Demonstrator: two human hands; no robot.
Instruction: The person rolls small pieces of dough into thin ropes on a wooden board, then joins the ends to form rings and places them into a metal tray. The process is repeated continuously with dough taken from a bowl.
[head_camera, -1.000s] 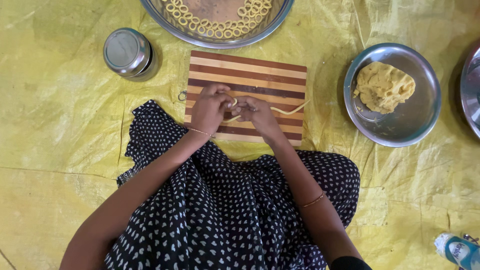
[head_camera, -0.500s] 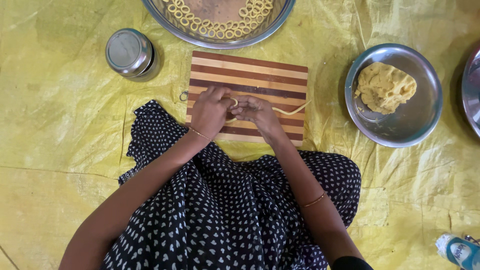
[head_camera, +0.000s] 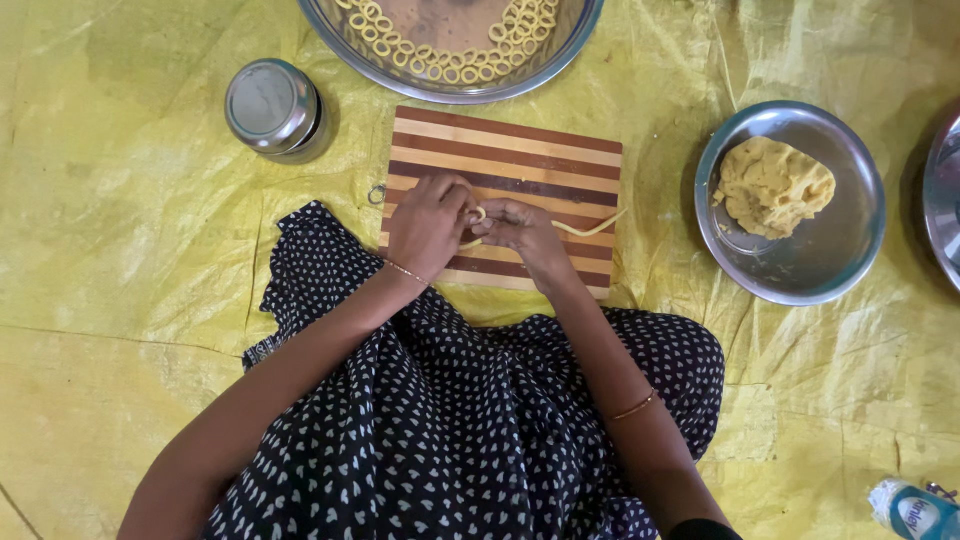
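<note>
your left hand (head_camera: 428, 222) and right hand (head_camera: 522, 230) meet over the striped wooden board (head_camera: 520, 160), fingers pinched narrow on a thin, soft dough rope (head_camera: 585, 229) trailing right. beyond, a steel bowl (head_camera: 560, 55) holds small dough rings (head_camera: 440, 68).

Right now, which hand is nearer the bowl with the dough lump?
Right. The right hand is on the striped board, on the side toward the dough bowl. The left hand is farther, beyond the right hand.
</note>
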